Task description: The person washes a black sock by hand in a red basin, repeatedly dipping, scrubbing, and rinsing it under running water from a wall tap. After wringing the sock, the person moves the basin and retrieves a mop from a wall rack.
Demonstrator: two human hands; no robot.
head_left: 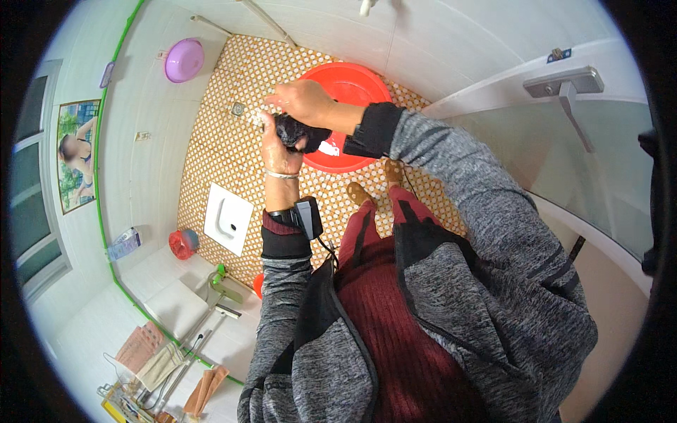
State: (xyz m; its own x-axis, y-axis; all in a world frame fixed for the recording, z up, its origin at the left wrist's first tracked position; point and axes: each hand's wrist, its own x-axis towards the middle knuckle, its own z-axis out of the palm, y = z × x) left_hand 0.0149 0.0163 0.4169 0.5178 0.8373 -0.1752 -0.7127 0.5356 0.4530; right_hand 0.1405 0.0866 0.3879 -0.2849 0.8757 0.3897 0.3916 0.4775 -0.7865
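Note:
A wet-looking black cloth (293,132) is bunched up between my hands, over the left part of a round red basin (377,90) on the floor. My left hand (281,151) is closed around the cloth from below, its thumb pointing up; pale suds show on the skin. Just above the cloth, my right hand (307,102) reaches across with its fingers stretched out to the left; its underside is hidden. Inside the basin, a white patch (329,148) shows beside the cloth.
A white squat toilet (229,219) is set in the patterned tile floor at left, with a red bucket (183,244) beside it. A purple basin (184,60) hangs on the left wall. A glazed door (592,183) stands at right. Cloths (159,363) hang lower left.

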